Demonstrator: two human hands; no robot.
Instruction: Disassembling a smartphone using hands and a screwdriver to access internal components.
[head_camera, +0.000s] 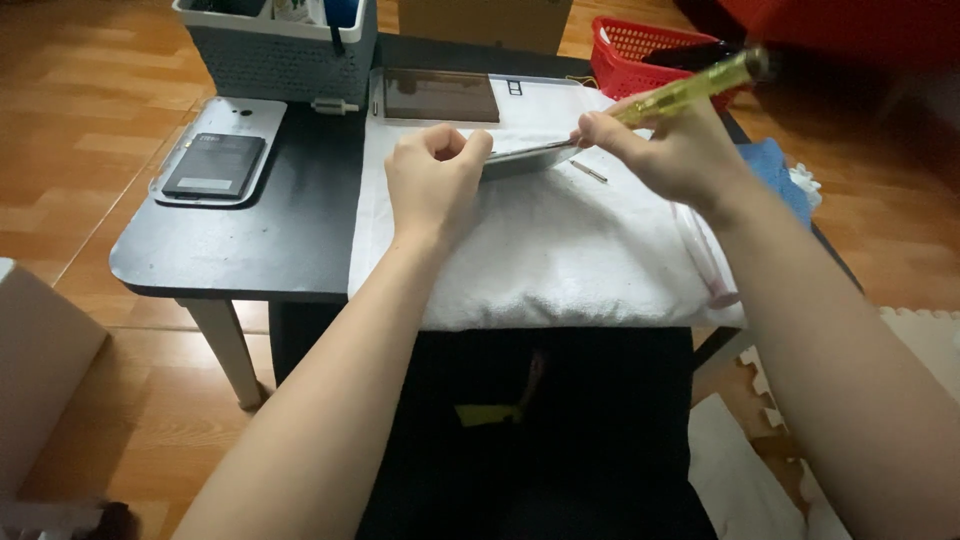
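At eleven o'clock I see a grey storage basket at the table's far edge, and at ten o'clock a grey back cover (a dark battery lies in it). At one o'clock sits a red basket, with a blue cloth at three.

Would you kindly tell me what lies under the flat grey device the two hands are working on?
The flat grey device lies on a white towel spread over the black table. The left hand tilts it; the right hand holds a yellow-handled screwdriver. Its underside is hidden.
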